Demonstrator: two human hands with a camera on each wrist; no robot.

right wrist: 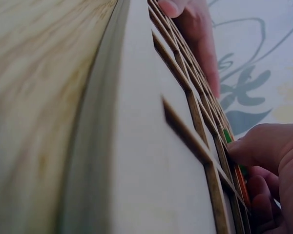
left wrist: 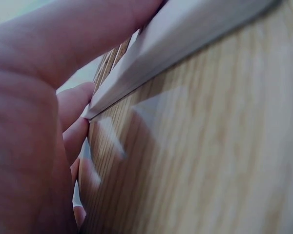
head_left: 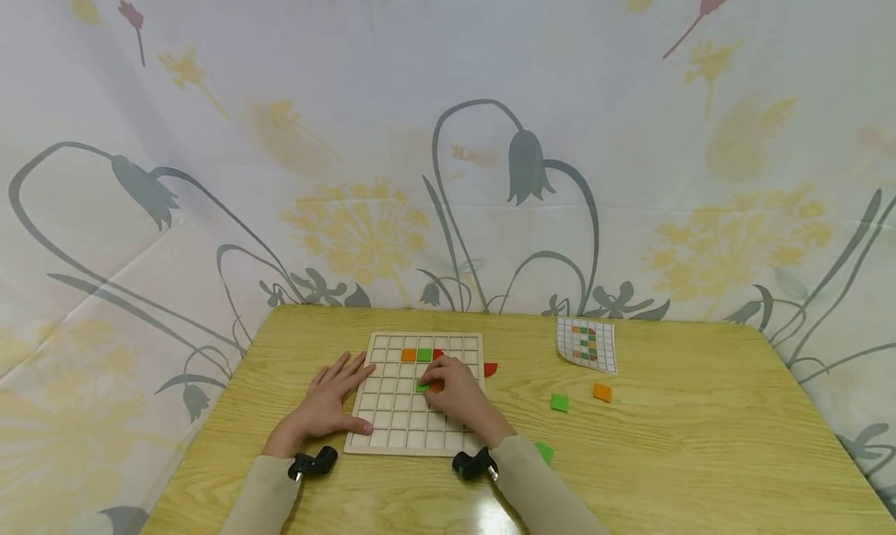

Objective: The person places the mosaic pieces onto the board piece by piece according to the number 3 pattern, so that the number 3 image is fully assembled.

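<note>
A wooden grid board [head_left: 392, 440] lies on the table. My left hand [head_left: 329, 399] rests at its left edge with the fingers spread; in the left wrist view, the thumb [left wrist: 88, 34] lies against the board's side. Over the board's right half, my right hand [head_left: 455, 391] pinches a green tile [head_left: 421, 387] at a cell. The right wrist view shows the thumb against that green tile [right wrist: 227, 136], close to an orange tile [right wrist: 242, 187]. In a row farther up sit an orange tile [head_left: 408, 355], a green tile [head_left: 424, 354] and a partly hidden red tile [head_left: 438, 354].
Right of the board lie a red piece [head_left: 491, 369], a green tile [head_left: 559, 403] and an orange tile [head_left: 602, 393]. Another green piece [head_left: 544, 452] is partly covered by the right sleeve. A paper pattern card [head_left: 586, 346] with a coloured grid lies toward the back.
</note>
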